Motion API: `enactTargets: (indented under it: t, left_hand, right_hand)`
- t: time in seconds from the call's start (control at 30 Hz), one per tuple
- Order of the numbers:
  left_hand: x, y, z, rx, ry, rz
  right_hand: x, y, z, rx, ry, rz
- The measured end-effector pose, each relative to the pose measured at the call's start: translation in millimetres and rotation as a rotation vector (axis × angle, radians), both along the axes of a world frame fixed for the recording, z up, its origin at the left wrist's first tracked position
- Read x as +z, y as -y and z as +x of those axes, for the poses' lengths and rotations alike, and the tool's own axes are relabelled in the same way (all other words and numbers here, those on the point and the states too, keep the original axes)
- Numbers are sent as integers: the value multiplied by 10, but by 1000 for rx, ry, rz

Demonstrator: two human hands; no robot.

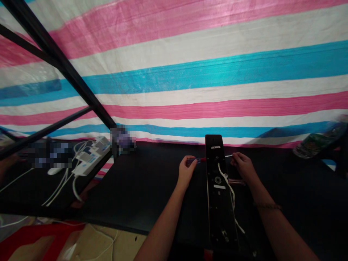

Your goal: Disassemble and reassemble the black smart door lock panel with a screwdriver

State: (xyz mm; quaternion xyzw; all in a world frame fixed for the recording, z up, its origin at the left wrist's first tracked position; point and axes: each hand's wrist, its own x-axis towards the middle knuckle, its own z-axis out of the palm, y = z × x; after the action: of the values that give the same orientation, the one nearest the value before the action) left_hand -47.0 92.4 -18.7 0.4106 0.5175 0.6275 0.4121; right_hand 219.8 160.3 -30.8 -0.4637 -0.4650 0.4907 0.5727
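A long black panel (219, 203) with screws, labels and a white cable (230, 192) lies lengthwise in front of me. To its left, my left hand (187, 167) pinches a screwdriver (196, 160) by its clear purplish and red handle. Across the panel, my right hand (243, 165) has its fingertips closed on a thin, pale metal rod (228, 156). This rod lines up with the screwdriver, but the panel hides whether they are one piece. Below my right hand a pinkish, shiny bar (237, 182) sticks out beside the panel.
The black tabletop (141, 181) carries the panel. On the left are a white power strip (88, 159) with cables, a white mouse (56, 169) and a black metal frame (70, 79). A bottle with a green label (310, 145) leans at right. Another person's hand (7, 165) shows at far left.
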Motion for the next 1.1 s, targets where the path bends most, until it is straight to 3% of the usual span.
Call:
enactTargets:
  t: [0.27, 0.4, 0.67, 0.9, 1.1]
  left_hand:
    - [-15, -8, -2, 3, 2, -13]
    - [-14, -6, -2, 3, -6, -15]
    - [15, 11, 15, -4, -83, -25]
    - [109, 83, 60, -88, -243, -24]
    - [101, 106, 67, -119, -346, -22]
  right_hand:
    - [-33, -6, 11, -6, 9, -32]
    - [5, 21, 7, -14, 113, -8]
    - [56, 43, -34, 31, 385, 193]
    - [12, 17, 15, -138, 651, 347]
    - [47, 32, 44, -185, 954, 541]
